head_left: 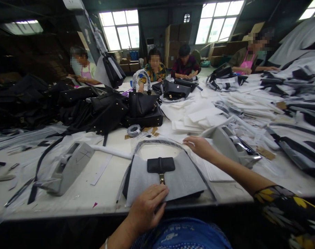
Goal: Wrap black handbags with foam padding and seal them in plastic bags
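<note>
A black handbag (161, 165) lies flat at the table's near edge, mostly covered by a grey sheet (183, 176), with its wrapped handle (157, 142) arching away from me. My left hand (147, 206) rests on the sheet's near edge, fingers stretched flat just below the bag's gold clasp. My right hand (198, 146) reaches to the sheet's far right corner by the handle, fingers curled down; what they pinch, if anything, is hidden.
Grey tape dispensers stand at my left (69, 167) and right (231, 145). Black handbags (143, 107) pile up mid-table, white sheets (198, 116) spread to the right. Several other people work at the far side. A loose black strap (40, 164) lies left.
</note>
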`<state>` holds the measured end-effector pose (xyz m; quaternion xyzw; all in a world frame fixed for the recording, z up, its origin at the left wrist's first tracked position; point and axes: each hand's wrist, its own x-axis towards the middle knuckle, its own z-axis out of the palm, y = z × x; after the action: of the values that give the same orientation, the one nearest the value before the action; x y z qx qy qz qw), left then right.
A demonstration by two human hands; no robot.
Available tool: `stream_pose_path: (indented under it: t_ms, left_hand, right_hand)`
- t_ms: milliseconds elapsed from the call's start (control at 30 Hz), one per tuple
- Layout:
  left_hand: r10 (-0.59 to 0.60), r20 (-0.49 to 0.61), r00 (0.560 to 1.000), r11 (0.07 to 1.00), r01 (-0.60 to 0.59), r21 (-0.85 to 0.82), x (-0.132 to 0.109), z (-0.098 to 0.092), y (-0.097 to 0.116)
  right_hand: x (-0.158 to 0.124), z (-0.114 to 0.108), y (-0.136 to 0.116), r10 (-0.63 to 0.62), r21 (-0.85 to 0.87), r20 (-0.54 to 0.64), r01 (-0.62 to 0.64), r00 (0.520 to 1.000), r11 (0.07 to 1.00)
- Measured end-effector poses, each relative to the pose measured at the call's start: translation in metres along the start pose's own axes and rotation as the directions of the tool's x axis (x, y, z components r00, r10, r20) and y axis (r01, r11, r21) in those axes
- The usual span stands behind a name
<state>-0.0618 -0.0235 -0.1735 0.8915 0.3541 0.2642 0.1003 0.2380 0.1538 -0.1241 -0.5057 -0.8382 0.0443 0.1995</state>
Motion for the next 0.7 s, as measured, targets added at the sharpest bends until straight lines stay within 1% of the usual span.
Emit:
stream_pose_path:
  t_ms: [67,100,200,333,400,467,567,633,700]
  left_hand:
    - [0.002,-0.011,1.0,1.0,-0.002,0.007,0.001,0.001,0.0]
    - [0.002,-0.016,1.0,1.0,-0.001,0.013,0.001,0.001,0.0]
    - [0.008,-0.027,1.0,0.999,-0.007,0.036,0.002,0.0,0.001]
    - [0.023,-0.031,0.999,0.996,-0.02,0.086,0.004,-0.001,0.002]
    - [0.058,-0.045,0.997,0.991,-0.052,0.121,0.004,0.001,-0.001]
    - [0.111,-0.089,0.99,0.984,-0.096,0.152,0.003,0.007,-0.006]
    - [0.2,-0.18,0.963,0.968,-0.165,0.191,0.001,0.017,-0.019]
    - [0.25,-0.17,0.953,0.951,-0.209,0.227,-0.001,0.022,-0.029]
    - [0.275,-0.118,0.954,0.935,-0.237,0.262,-0.003,0.025,-0.036]
  right_hand:
    - [0.007,-0.002,0.031,0.076,-0.096,-0.04,-0.08,0.996,0.992]
    - [0.012,-0.002,0.042,0.098,-0.143,-0.057,-0.105,0.994,0.984]
    - [0.029,0.004,0.059,0.101,-0.271,-0.077,-0.118,0.992,0.955]
    - [0.053,0.012,0.065,0.069,-0.397,-0.02,-0.071,0.997,0.915]
    - [0.062,0.013,0.067,0.058,-0.441,0.01,-0.047,0.998,0.896]
    - [0.067,0.011,0.07,0.038,-0.475,0.029,-0.02,0.999,0.88]
    - [0.069,0.009,0.071,-0.012,-0.503,0.038,0.03,0.999,0.864]
    - [0.07,0.009,0.073,-0.041,-0.51,0.024,0.047,0.999,0.859]
    - [0.073,0.011,0.076,-0.047,-0.51,0.0,0.041,0.999,0.859]
